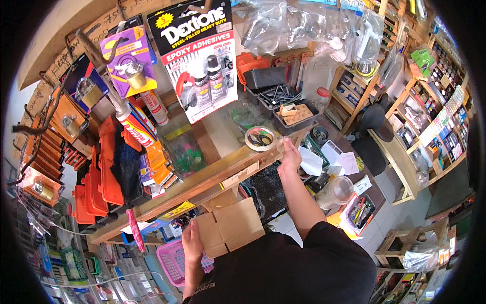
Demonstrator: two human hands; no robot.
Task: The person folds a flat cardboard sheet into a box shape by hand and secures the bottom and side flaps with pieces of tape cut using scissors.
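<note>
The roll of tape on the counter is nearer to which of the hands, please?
Right: the right hand is just right of the roll of tape, slightly lower in view; the left hand is farther, lower left, holding the brown cardboard.

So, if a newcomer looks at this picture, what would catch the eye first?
Probably the big red, white and black adhesive pack, hanging at the top, left of centre, with a brass padlock on a purple card to its left. Lower down, the left hand holds a creased brown cardboard piece, and a pink plastic basket shows behind that hand.
</note>
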